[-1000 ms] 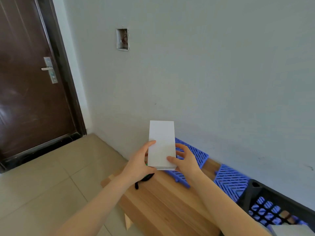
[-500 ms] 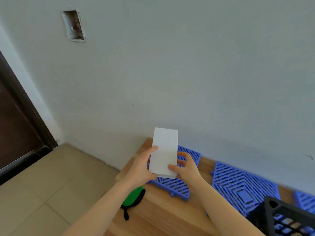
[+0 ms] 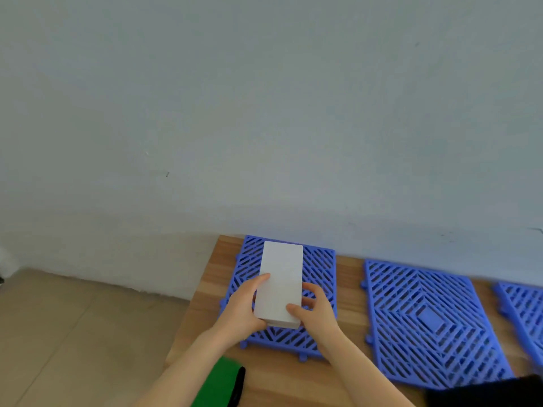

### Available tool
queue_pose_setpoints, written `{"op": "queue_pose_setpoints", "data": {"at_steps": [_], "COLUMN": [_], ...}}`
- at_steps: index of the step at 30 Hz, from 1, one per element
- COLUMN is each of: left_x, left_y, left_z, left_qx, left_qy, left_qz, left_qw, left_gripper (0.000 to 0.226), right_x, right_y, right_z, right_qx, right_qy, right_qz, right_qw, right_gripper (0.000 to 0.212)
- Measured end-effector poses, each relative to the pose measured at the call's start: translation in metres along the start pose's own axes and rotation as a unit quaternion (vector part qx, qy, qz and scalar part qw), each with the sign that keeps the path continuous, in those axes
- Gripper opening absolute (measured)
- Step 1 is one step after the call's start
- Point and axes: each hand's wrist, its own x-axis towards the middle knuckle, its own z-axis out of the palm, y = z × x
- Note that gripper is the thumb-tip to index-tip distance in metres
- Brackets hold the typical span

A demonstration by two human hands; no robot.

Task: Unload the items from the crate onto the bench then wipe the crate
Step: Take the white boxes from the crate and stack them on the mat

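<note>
Wall (image 3: 264, 113): I see a plain pale grey wall that fills most of my view, and the bench stands against it.
Floor (image 3: 73, 333): beige tiles, at the lower left, beside the bench.
Bench (image 3: 349, 289): a wooden top. Its left end is in view, and bare wood shows between the mats.
Mats: three blue plastic grid mats lie flat on the bench in a row along the wall. The left mat (image 3: 320, 268) is under the box, the middle mat (image 3: 426, 318) is fully in view, and the right mat (image 3: 526, 309) is cut by the edge of the picture.
Crate (image 3: 484, 392): I see only a black corner at the bottom right, near the middle mat. I cannot see inside it.
Green object (image 3: 217, 383): flat, with a black edge, on the near left part of the bench and partly behind my left forearm. I cannot tell what it is.
Box (image 3: 282, 280): white, long and plain, held over the left mat with its long side pointing to the wall. I cannot tell if it touches the mat.
Left hand (image 3: 241, 312): it grips the left side of the box near the close end, with the thumb on the top face.
Right hand (image 3: 317, 315): it grips the right side of the box, with the thumb on the near corner and the fingers curled along the edge.
</note>
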Motion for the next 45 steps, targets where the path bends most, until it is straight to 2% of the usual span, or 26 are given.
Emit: {"op": "queue_pose_setpoints", "data": {"at_steps": [14, 21, 29, 38, 41, 45], "left_x": [0.071, 0.089, 0.104, 0.109, 0.103, 0.086], "left_y": [-0.081, -0.087, -0.081, -0.078, -0.072, -0.052], "left_z": [-0.013, -0.016, -0.023, -0.024, -0.029, -0.043], "left_qx": [0.008, 0.024, 0.042, 0.079, 0.083, 0.08], "left_qy": [-0.058, -0.058, -0.072, -0.098, -0.071, 0.031], "left_qz": [-0.002, 0.016, 0.016, 0.009, -0.007, 0.023], "left_qw": [0.998, 0.998, 0.996, 0.992, 0.994, 0.996], "left_gripper": [0.093, 0.091, 0.092, 0.099, 0.095, 0.068], "right_x": [0.079, 0.093, 0.108, 0.11, 0.099, 0.072], "right_y": [0.011, 0.015, 0.015, 0.012, 0.004, -0.008], "right_z": [0.069, 0.076, 0.079, 0.077, 0.068, 0.044], "right_qx": [-0.041, -0.081, -0.065, -0.073, -0.062, -0.065], "right_qy": [0.056, 0.08, 0.083, 0.089, 0.096, 0.112], "right_qz": [0.071, 0.069, 0.074, 0.077, 0.077, 0.053], "right_qw": [0.995, 0.991, 0.992, 0.99, 0.99, 0.99], "right_gripper": [0.058, 0.059, 0.055, 0.06, 0.062, 0.056]}}
